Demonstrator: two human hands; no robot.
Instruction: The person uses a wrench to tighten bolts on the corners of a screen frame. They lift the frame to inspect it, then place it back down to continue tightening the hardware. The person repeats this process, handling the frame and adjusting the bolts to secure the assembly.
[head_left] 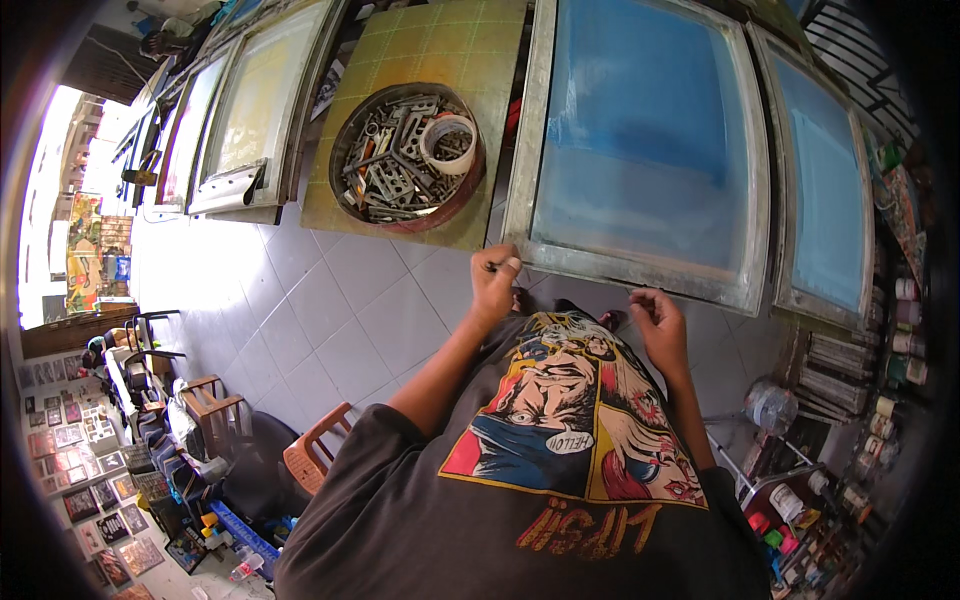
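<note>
My left hand [493, 287] is closed near the lower left corner of a framed blue panel [640, 150]. A small dark thing shows between its fingers, too small to name. My right hand [662, 325] hovers just below the frame's bottom edge, fingers loosely bent and a little apart, with nothing visible in them. Left of the panel, a round tray [476, 192] full of metal brackets, keys and small hardware rests on an olive-green board [440, 40]. Inside it sits a white ring-shaped container [466, 163] of screws.
Another blue framed panel [820, 170] stands at the right, and pale framed panels [255, 110] at the left. Behind me on the left is an orange-brown plastic stool [305, 460]. Bottles and jars [880, 430] line the right side. Grey floor tiles [340, 310] lie below.
</note>
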